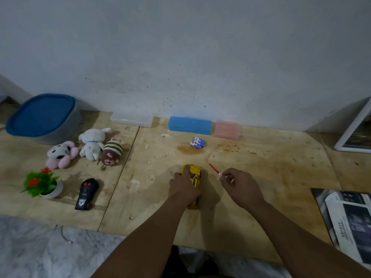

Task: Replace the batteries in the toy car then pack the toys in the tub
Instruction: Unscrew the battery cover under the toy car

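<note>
At lower centre of the frame the left hand (pixel 183 186) is gripping the yellow car (pixel 194 177) on the boards, fingers curled over its roof, while just right of it the right hand (pixel 240 184) is pinching the handle of a red screwdriver (pixel 212 167), tip pointing up-left and touching nothing. The batteries (pixel 197 142) are lying above the car, and the tub (pixel 43 118) is sitting lidded at upper left, beyond the plush toys (pixel 88 148). The car is resting wheels-down, so flipping it one-handed is risking a slip, and a loosened tiny screw could be rolling away unseen.
</note>
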